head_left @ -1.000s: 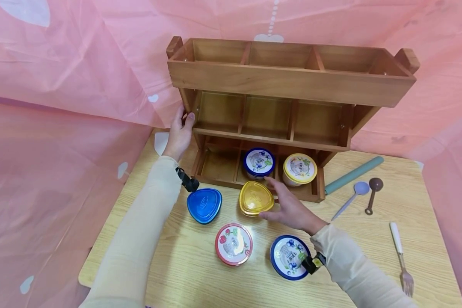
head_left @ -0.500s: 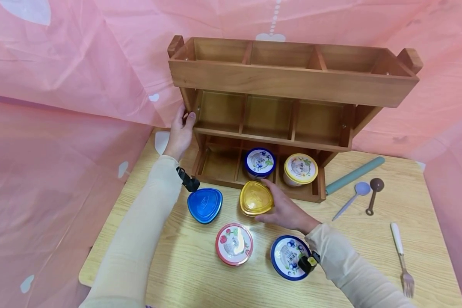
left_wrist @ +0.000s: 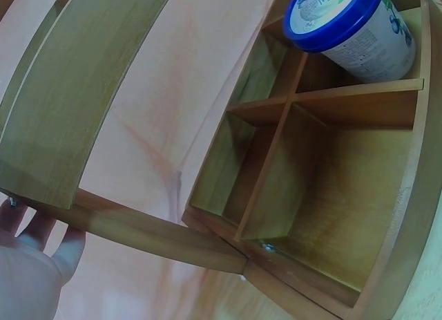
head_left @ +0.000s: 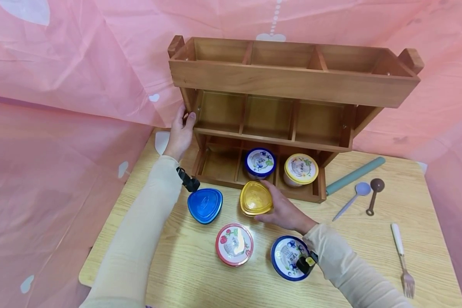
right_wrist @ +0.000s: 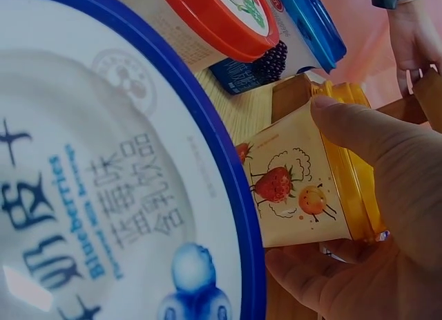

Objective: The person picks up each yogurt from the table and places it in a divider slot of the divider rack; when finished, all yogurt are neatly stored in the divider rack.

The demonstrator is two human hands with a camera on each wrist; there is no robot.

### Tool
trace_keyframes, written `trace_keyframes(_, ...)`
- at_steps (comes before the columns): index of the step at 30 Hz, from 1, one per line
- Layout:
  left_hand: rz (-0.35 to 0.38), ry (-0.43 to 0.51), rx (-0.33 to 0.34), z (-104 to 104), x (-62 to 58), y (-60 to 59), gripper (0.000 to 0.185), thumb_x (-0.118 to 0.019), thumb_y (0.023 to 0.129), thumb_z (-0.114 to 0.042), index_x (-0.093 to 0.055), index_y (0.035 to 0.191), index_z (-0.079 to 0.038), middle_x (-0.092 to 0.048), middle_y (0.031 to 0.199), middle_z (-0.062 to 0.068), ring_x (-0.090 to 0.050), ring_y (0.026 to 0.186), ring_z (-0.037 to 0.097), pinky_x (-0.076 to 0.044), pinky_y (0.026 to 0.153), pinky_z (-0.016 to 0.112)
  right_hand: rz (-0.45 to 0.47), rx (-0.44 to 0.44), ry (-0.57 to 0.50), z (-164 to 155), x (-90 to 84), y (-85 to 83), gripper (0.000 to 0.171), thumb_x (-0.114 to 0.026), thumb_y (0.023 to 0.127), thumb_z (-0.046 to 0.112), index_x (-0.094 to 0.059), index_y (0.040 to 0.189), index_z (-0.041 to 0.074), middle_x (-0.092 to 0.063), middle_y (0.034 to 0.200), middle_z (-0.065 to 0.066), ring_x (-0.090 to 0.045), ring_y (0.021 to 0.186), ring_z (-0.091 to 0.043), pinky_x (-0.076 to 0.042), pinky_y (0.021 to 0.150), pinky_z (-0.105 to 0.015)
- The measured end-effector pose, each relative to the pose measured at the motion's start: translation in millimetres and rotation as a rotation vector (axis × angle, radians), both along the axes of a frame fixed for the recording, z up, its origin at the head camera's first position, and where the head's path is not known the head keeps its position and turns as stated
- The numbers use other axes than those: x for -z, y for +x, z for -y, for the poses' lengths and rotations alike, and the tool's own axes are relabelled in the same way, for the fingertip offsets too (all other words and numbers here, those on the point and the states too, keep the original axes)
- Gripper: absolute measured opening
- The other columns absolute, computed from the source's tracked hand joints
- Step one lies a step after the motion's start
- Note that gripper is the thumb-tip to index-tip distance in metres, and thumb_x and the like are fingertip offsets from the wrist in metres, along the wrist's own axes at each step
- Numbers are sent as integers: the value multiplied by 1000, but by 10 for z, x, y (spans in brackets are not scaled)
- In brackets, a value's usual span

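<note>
With my left hand I grip the left side of a three-tier wooden rack; in the left wrist view my fingers go behind its frame. My right hand holds a tub with a yellow, rounded-triangle lid from its right side, in front of the rack's bottom tier. Thumb and fingers lie around the tub's yellow rim in the right wrist view, where its printed strawberry shows. A blue-lidded tub and a yellow-lidded round tub stand in the bottom tier, middle and right compartments.
On the wooden table are a blue triangular-lidded tub, a red-rimmed tub and another blueberry tub under my right wrist. To the right lie a green rod, a lilac spoon, a brown spoon and a fork.
My right hand has moved slightly left and closed its thumb and fingers around the yellow-lidded triangular tub. The left hand stays on the rack.
</note>
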State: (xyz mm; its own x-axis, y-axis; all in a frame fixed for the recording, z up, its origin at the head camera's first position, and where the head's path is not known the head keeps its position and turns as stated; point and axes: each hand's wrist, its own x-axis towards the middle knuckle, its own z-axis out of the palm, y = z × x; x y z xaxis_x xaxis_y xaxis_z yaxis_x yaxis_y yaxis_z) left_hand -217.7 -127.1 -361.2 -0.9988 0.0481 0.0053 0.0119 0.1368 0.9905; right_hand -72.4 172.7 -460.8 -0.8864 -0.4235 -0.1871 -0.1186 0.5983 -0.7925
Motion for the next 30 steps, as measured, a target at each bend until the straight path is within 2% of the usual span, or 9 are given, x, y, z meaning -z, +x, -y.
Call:
trace_keyframes(10,-7,-9,6,1,10,-6,55,-38,107,-19,-17,158,-13,-22,164,7,-24,150,21,-24,123,35,-59,-15,-20,5,58,-9,102,-86,77,20,-20,152,2,-35,152,-25,-40,137,-42,-34,113,-58)
trace_keyframes(20,7,-18,5,-7,-2,8,54,-37,108,-20,-17,158,-16,-22,164,5,-24,150,20,-24,123,35,-39,-6,-29,10,45,11,102,-86,76,20,-20,153,4,-37,151,-21,-42,136,-40,-36,113,-57)
trace_keyframes(25,22,-24,1,-11,-17,12,55,-37,108,-21,-17,158,-17,-22,164,4,-24,150,20,-24,123,34,-84,-12,-21,19,-34,41,104,-88,74,18,-21,153,6,-36,152,-20,-41,137,-38,-36,113,-56)
trace_keyframes(30,15,-15,-1,-3,-11,3,55,-38,107,-21,-18,158,-17,-22,164,5,-24,150,20,-23,123,35,-110,-5,-29,24,-199,47,105,-88,74,19,-21,154,7,-34,154,-18,-40,138,-36,-35,113,-56)
